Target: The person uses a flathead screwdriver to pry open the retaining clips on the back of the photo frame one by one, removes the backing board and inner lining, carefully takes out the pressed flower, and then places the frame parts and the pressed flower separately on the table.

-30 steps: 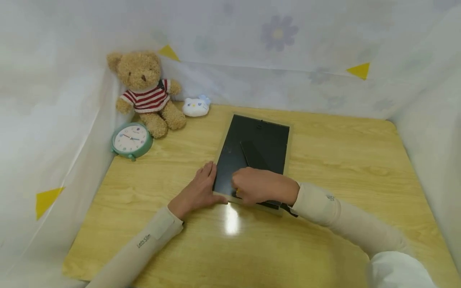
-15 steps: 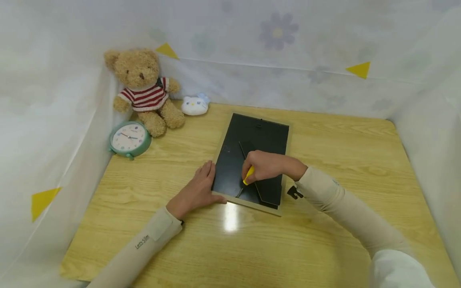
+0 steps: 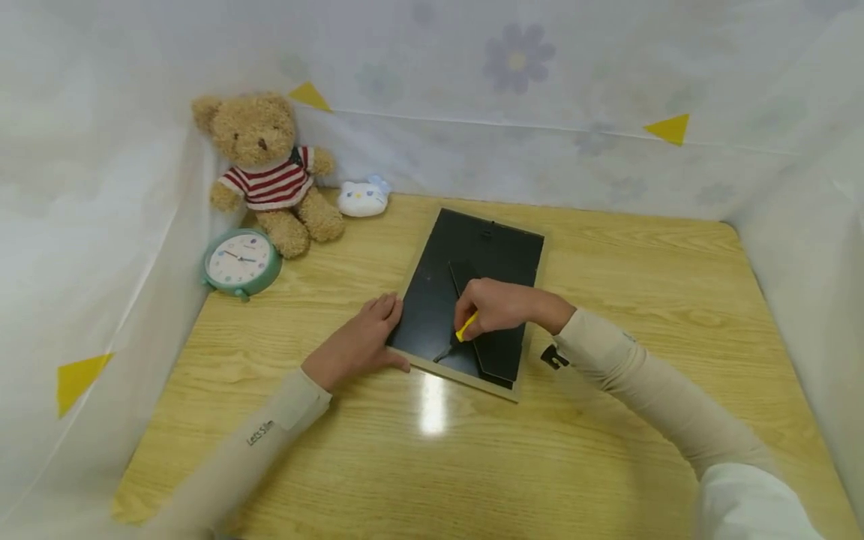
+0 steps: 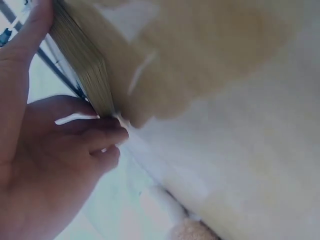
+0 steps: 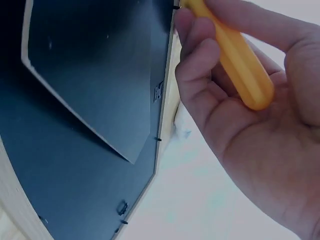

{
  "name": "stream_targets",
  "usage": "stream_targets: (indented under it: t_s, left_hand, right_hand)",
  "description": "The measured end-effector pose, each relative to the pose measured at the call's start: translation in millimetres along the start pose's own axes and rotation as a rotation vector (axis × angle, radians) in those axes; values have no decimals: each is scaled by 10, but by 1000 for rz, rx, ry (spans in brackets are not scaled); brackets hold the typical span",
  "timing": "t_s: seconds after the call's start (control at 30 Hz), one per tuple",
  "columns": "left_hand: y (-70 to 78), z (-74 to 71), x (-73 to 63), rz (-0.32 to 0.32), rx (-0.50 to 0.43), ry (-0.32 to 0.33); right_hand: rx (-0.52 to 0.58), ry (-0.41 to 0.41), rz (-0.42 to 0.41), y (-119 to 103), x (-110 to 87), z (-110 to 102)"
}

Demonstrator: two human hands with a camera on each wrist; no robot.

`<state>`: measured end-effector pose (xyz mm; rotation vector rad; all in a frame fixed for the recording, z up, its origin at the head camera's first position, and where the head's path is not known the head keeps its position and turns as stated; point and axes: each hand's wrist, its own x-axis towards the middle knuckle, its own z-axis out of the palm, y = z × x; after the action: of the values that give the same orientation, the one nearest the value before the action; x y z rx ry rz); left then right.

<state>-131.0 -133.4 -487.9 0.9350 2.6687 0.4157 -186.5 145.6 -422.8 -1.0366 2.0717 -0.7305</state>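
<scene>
Since half a second ago, the photo frame (image 3: 427,296) has turned slightly on the wood-grain table (image 3: 648,300), its near edge swinging leftward, and the left hand (image 3: 361,334) has shifted with it. The right hand (image 3: 496,305) keeps nearly the same spot above the frame.

The frame lies face down, black backing board up, its easel stand (image 3: 498,352) slanting across the board. At the frame's near left corner, the left hand's fingers lie close together along the left edge, thumb spread apart against the near edge. Right fingers and thumb are clamped round the yellow handle of a screwdriver (image 3: 464,328); its dark shaft slants down to the near edge of the frame's backing, though whether the tip touches is too small to tell.

Beyond the frame to the left, a teddy bear (image 3: 266,180) in a red-and-white striped top sits behind a green alarm clock (image 3: 239,261). Nearer the frame's far left corner is a white cat-head plush (image 3: 363,198) with a blue bow.
</scene>
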Motion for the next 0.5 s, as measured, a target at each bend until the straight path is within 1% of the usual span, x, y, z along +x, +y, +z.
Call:
stream_targets:
  t_s: [0.1, 0.17, 0.23, 0.37, 0.43, 0.5]
  left_hand:
    - [-75, -59, 39, 72, 76, -29]
    - [-119, -93, 57, 104, 97, -51]
    - [-157, -122, 74, 119, 79, -85]
    - [-230, -182, 169, 121, -15, -162]
    - [-257, -230, 246, 116, -52, -184]
    - [-278, -282, 324, 105, -71, -184]
  right_hand:
    - [17, 3, -9, -17, -5, 15]
    - [31, -1, -25, -31, 3, 31]
    - [43, -13, -45, -51, 26, 52]
    - [48, -34, -83, -73, 85, 92]
    - [39, -19, -78, -80, 97, 100]
    - [20, 16, -56, -76, 96, 105]
